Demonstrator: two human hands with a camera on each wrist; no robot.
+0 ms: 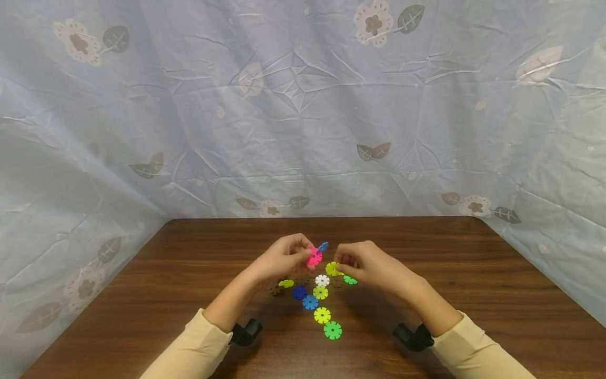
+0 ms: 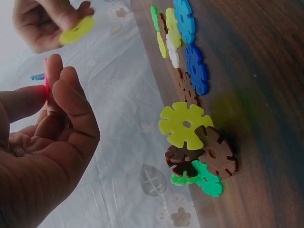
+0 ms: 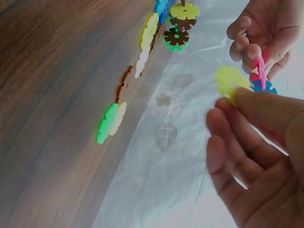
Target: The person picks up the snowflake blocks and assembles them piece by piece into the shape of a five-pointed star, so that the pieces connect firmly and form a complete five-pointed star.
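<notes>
My left hand (image 1: 283,259) pinches a pink notched plastic disc (image 1: 314,259) between thumb and fingers, above the table. A blue notched disc (image 1: 323,247) is attached to the pink one, standing out at an angle. To the right, my right hand (image 1: 376,267) pinches a yellow notched disc (image 3: 229,84) by its edge between thumb and index finger. In the head view, the yellow disc and the pink-and-blue pair are apart. The pink disc looks edge-on in the left wrist view, and fingers cover part of it.
Loose discs lie on the brown wooden table (image 1: 199,316) below the hands: white (image 1: 322,280), dark blue (image 1: 299,292), light blue (image 1: 310,302), green (image 1: 333,330) and several others. A small overlapping cluster holds yellow (image 2: 175,124), brown (image 2: 219,154) and green discs. A patterned curtain (image 1: 303,121) hangs behind.
</notes>
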